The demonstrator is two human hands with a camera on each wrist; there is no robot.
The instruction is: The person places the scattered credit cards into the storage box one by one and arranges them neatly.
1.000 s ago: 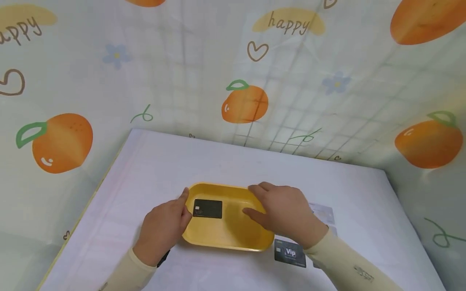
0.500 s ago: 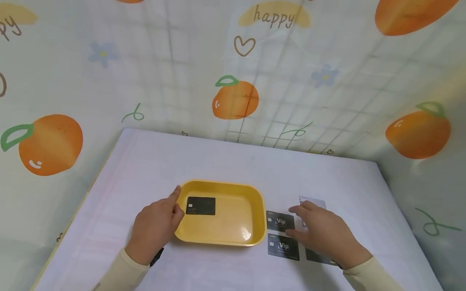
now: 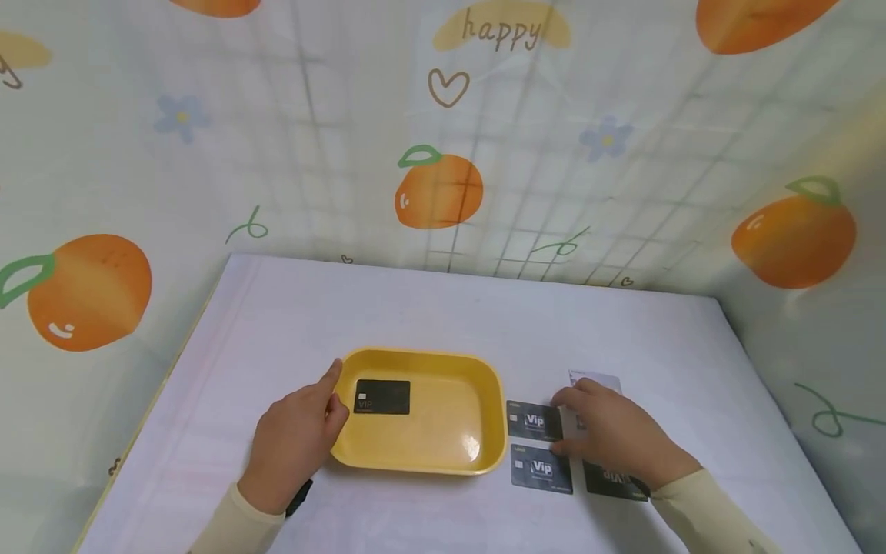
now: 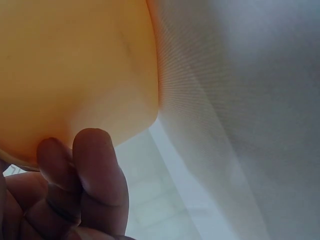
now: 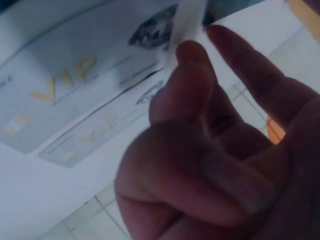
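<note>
In the head view, a yellow tray (image 3: 422, 460) lies mid-table with a black VIP card (image 3: 381, 397) flat inside, towards its left. My left hand (image 3: 294, 438) holds the tray's left edge, its index finger along the rim; the left wrist view shows curled fingertips (image 4: 95, 150) against the tray's outside. My right hand (image 3: 616, 431) hovers over the cards right of the tray, thumb and index finger apart at the right edges of an upper dark Vip card (image 3: 533, 421) and a lower dark Vip card (image 3: 541, 468). It partly covers a silver card (image 3: 605, 380).
Partly beneath the right wrist lies another dark Vip card (image 3: 612, 482), its lettering upside down. The right wrist view shows silver VIP cards (image 5: 70, 82) close to the fingers. A white table (image 3: 415, 308) meets a fruit-printed cloth (image 3: 346, 154) behind.
My right hand has left the tray and moved right to the cards, uncovering the upper dark Vip card. My left hand stays at the tray's left edge.
</note>
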